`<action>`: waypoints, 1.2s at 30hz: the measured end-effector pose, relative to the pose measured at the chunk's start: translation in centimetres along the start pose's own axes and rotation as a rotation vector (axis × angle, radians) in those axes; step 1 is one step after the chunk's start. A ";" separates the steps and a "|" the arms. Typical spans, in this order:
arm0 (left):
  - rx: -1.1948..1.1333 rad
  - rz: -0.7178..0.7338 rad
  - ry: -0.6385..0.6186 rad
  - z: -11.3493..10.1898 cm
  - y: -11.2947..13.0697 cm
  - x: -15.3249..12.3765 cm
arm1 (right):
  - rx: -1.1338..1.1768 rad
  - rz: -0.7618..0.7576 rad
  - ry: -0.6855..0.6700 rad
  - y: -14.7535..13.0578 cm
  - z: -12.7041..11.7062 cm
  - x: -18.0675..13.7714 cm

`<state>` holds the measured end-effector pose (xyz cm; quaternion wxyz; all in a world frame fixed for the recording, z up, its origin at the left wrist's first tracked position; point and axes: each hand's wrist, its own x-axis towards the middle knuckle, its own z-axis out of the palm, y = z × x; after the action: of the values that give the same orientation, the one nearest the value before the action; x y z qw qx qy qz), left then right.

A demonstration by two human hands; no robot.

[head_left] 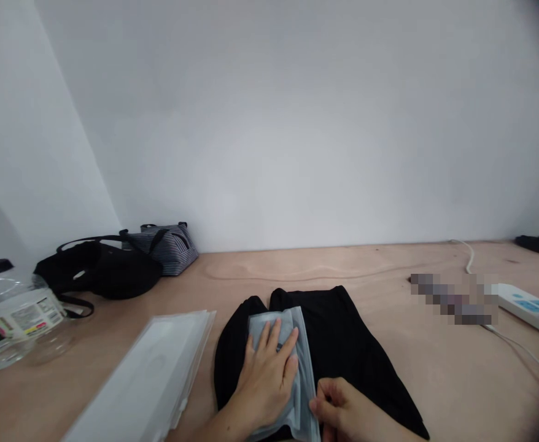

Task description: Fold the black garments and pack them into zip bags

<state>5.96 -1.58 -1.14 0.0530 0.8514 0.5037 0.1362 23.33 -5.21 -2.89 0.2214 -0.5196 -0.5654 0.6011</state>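
A frosted zip bag (304,353) with a folded pale item inside lies on a black garment (352,337), which looks like shorts. My left hand (267,374) rests flat on the bag, its fingers spread. At the bag's right-hand edge, low in the view, my right hand (338,405) is closed in a pinch on the zip strip. Whether a slider sits between those fingertips cannot be made out. To the left is a stack of frosted zip bags (135,368), with a slider showing at one edge.
On the wooden table (260,267), a large clear bottle (25,313) stands at far left. Behind it are a black bag (104,270) and a striped bag (177,248). To the right lie a white power strip (527,307), a cable (522,350) and a blurred-out object (453,301).
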 end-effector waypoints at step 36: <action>-0.097 -0.201 0.170 0.8 -0.3 -0.1 | -0.239 -0.135 0.269 -4.9 -2.8 7.7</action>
<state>5.90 -1.46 -1.96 0.0645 0.7786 0.5818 0.2261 21.39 3.87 -0.84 0.2714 -0.5787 -0.6316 0.4388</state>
